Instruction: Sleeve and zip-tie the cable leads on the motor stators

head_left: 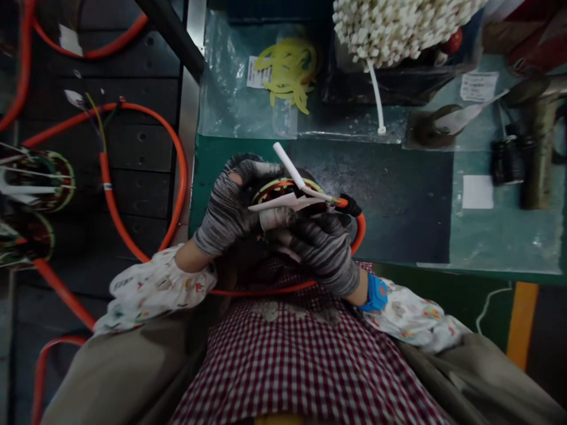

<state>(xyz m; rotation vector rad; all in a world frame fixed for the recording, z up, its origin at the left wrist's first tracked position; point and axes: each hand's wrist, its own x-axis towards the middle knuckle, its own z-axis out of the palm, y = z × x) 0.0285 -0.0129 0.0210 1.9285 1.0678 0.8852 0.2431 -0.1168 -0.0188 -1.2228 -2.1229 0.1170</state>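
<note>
Both my hands wear grey knit gloves and meet over my lap at the bench's front edge. My left hand (230, 206) is closed round a round wound coil part (281, 188) with green and orange rim. My right hand (325, 251) is closed under it, fingers pinching at the part, where a white tube (287, 165) sticks up and left and a white paper strip (283, 202) lies across. An orange cable (359, 227) leaves the part on the right and loops down across my checked apron.
A green bench (496, 236) carries a dark mat (398, 200), a bag of yellow rings (287, 71), a bundle of white tubes (390, 23), and dark tools at right (509, 159). Left, a black rack (133, 147) holds orange cables (110, 189) and more coil parts (39, 180).
</note>
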